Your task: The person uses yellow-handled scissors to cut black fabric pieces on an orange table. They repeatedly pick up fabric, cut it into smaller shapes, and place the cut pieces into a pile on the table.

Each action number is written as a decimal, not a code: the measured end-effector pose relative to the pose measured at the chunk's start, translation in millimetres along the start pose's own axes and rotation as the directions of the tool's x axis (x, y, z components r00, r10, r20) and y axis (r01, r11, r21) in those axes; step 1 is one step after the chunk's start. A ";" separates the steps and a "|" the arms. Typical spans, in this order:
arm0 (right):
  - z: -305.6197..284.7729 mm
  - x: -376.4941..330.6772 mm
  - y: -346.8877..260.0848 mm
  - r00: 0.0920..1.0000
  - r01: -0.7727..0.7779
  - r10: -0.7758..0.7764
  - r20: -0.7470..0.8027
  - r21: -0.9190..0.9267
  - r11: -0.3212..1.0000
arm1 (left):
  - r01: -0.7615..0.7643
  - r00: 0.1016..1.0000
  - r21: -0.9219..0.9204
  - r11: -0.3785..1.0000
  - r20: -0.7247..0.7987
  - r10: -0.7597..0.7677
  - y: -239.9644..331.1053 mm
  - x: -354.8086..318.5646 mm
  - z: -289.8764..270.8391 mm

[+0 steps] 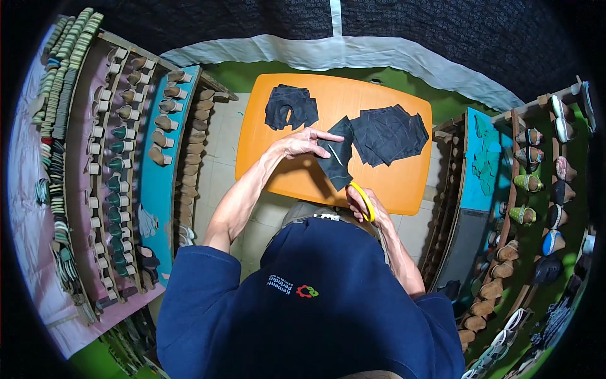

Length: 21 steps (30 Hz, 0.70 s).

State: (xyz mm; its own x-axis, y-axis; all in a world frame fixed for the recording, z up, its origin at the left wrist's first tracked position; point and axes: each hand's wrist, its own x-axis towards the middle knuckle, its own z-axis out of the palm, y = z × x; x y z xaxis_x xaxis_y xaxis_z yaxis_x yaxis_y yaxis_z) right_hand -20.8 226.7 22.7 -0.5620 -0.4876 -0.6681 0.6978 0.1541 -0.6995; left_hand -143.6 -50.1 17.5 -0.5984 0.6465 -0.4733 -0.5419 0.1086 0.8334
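My left hand [305, 144] grips a piece of black fabric [341, 169] by its left side, thumb and fingers pinching it above the near part of the table. A pair of scissors with a yellow handle [361, 201] is in my right hand [376, 211], at the lower edge of that piece. Its blades are mostly hidden by the fabric. A thin pale sliver shows in the middle of the piece; I cannot tell if it is a blade or a slit. Cut black pieces [392, 136] lie in a pile to the right, and a smaller pile [303, 107] lies at the far left.
The orange table [265, 167] stands in front of me. Shelves with shoe lasts [120, 148] and turquoise boards [165, 114] rise on the left. Racks of shoes and lasts [529, 183] stand on the right, beside green scraps [485, 161]. A dark patterned curtain [265, 22] hangs behind.
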 end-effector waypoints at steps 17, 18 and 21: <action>-0.7 -4.4 -0.7 0.998 0.022 -0.019 -0.052 0.057 0.998 | -0.132 0.984 0.036 0.991 -0.118 0.135 -11.3 6.0 0.4; 0.6 -4.0 0.1 0.998 0.027 -0.024 -0.058 0.051 0.998 | -0.123 0.985 0.035 0.992 -0.115 0.127 -13.0 6.5 -1.2; 1.8 -4.9 -1.0 0.997 0.008 -0.004 -0.078 0.050 0.999 | -0.110 0.986 0.029 0.994 -0.120 0.112 -18.1 7.9 -4.8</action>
State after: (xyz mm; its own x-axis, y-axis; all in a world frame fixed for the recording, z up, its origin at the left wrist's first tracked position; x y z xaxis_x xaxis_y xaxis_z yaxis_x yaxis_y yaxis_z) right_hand -17.9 227.4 27.0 -0.5976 -0.4202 -0.6829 0.7147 0.1068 -0.6912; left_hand -141.4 -50.6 -2.7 -0.7221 0.5589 -0.4077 -0.4560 0.0586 0.8880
